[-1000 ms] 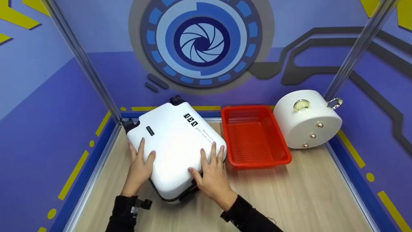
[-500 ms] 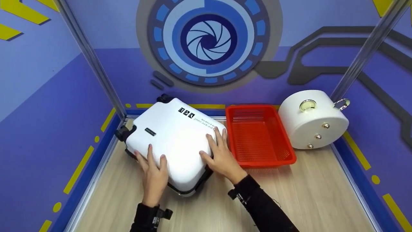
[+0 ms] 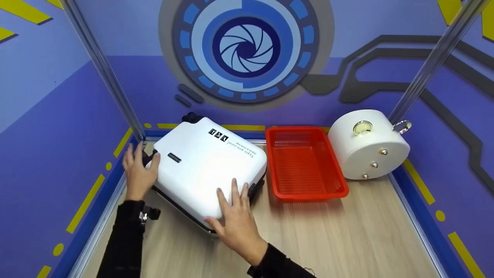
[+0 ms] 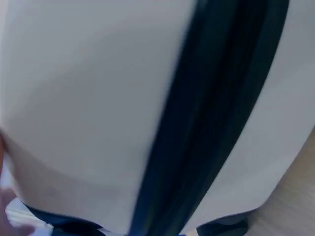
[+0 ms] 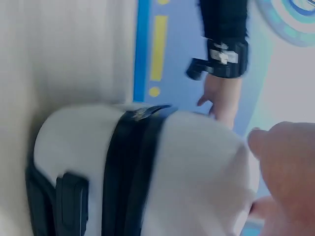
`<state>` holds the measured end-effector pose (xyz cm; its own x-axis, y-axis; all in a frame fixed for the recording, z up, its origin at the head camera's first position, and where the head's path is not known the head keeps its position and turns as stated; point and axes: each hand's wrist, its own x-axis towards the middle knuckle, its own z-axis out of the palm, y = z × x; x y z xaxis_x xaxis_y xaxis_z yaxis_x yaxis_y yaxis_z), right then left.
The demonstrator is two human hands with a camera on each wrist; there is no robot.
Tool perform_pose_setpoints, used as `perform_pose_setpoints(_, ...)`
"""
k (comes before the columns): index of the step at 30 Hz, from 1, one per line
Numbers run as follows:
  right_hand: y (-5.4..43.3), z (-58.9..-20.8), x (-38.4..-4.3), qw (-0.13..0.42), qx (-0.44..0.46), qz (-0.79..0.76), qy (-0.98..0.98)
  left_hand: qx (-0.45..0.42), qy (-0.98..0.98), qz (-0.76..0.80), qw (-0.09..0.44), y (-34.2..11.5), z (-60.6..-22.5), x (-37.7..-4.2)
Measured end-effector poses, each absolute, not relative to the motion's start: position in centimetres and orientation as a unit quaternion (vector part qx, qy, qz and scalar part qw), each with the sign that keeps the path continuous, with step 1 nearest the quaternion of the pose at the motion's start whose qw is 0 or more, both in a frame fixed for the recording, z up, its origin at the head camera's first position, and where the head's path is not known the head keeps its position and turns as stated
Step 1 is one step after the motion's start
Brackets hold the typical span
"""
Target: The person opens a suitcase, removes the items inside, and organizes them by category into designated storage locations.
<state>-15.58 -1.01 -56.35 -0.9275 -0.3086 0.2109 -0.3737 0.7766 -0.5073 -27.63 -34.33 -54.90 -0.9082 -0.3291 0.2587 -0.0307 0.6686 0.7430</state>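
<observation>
A small white suitcase [image 3: 208, 166] lies flat on the wood-look floor, turned at an angle, with black wheels [image 3: 192, 117] toward the back left. Its dark middle band [image 4: 206, 118] runs along the side in the left wrist view. At the suitcase's left corner by a wheel is my left hand [image 3: 141, 173], fingers spread and pointing away; whether it touches the shell is unclear. My right hand [image 3: 237, 220] rests with spread fingers on the near right part of the white shell. In the right wrist view, a black handle [image 5: 72, 204] shows on the suitcase's end.
A red plastic basket [image 3: 273, 170] stands right of the suitcase. Beside it, a round white bag [image 3: 359, 154] with gold studs and ring handles leans near the back right corner. Blue and purple walls [image 3: 231, 112] close in the back and both sides.
The suitcase has turned counter-clockwise, its wheel end swinging left. My left hand moved right and then left, up to the wheel corner. My right hand slid right, then back nearer and left.
</observation>
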Motion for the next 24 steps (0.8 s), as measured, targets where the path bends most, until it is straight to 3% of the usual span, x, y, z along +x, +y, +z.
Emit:
perform_pose_setpoints(3,-1.3,-56.5,-15.5,0.069,0.184,0.27,-0.943,0.085,-0.902,-0.396,0.151,-35.1,-55.1,-27.9)
perform_pose_setpoints(6,-1.0,-56.5,-15.8,0.069,0.195,0.275,-0.939,0.091,-0.906,-0.388,0.147,-35.0,-55.1,-27.6)
perform_pose_setpoints(12,0.9,-56.7,-17.8,0.063,0.225,0.299,-0.925,0.116,-0.9,-0.377,0.188,-33.7,-55.0,-26.9)
perform_pose_setpoints(24,7.3,-54.3,-23.0,-0.061,0.222,0.355,-0.906,0.184,-0.896,-0.282,0.29,-27.2,-56.3,-22.0)
